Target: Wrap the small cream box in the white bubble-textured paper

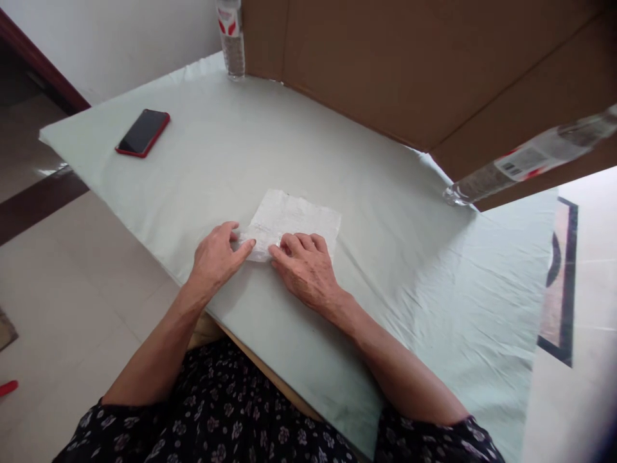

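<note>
A thin, crinkled white sheet [301,215], paper or tissue by its look, lies on the pale green tablecloth. Its near edge looks bunched or folded between the hands. My left hand [214,257] is at the sheet's left edge, thumb stretched onto it and index finger held apart; the other fingers are partly hidden. Over the near right part of the sheet, my right hand [306,267] has its fingers curled down, with the thumb at the near edge. The fingers appear to grip the sheet, though its part under the palm is hidden.
A phone in a red case [143,133] lies at the far left of the table [202,141]. A tall brown cardboard panel [357,64] stands at the back, with a clear bottle [232,45] at its left and another bottle [525,161] at its right. Tiled floor shows beyond the table edges.
</note>
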The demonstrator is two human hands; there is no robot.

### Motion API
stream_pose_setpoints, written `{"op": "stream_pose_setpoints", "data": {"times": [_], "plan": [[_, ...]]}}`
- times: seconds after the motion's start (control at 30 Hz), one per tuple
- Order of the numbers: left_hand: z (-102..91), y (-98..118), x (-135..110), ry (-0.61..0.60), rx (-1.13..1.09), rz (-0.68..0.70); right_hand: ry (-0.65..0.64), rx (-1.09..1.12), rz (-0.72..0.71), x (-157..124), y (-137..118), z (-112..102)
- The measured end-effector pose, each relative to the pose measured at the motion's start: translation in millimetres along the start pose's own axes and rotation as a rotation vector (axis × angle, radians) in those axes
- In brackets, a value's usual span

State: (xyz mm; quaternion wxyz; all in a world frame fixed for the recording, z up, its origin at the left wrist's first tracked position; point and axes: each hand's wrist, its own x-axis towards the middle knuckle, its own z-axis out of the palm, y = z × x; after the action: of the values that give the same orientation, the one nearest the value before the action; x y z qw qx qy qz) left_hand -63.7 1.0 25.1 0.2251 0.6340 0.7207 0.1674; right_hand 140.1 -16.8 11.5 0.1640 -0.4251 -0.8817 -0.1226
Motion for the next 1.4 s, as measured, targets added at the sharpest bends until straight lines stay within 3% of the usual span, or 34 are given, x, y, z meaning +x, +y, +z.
{"op": "stream_pose_setpoints", "data": {"times": [0.2,0.37,0.53,0.77,0.9,1.03,1.13,1.27,1.4], "plan": [[-7.8,2.7,0.8,-0.124,0.041,-0.078,-0.010,-0.021,0.020,1.8,-2.5,2.4],[-0.5,3.2,9.8,-0.118,-0.017,-0.033,0.005,-0.031,0.016,1.5,-2.8,5.5],[0.1,9.0,14.2,-0.187,-0.080,0.037,-0.011,-0.013,0.023,1.1,-2.4,6.3],[3.6,20.8,11.5,-0.049,-0.085,0.071,-0.025,0.000,0.029,1.9,-3.6,6.0],[7.2,20.1,13.7,-0.084,-0.184,0.021,-0.015,-0.016,0.025,2.1,-3.3,5.7],[10.5,20.3,17.1,-0.144,-0.125,0.021,0.000,-0.024,0.016,2.4,-2.8,5.3],[13.8,22.9,17.7,-0.109,-0.142,0.027,-0.015,-0.022,0.012,2.1,-2.8,4.9],[19.6,26.0,16.4,-0.079,-0.306,-0.004,-0.021,-0.026,0.009,1.3,-2.5,4.8],[23.6,28.3,15.4,-0.219,-0.678,-0.113,-0.009,-0.021,0.004,1.7,-1.9,4.2]]}}
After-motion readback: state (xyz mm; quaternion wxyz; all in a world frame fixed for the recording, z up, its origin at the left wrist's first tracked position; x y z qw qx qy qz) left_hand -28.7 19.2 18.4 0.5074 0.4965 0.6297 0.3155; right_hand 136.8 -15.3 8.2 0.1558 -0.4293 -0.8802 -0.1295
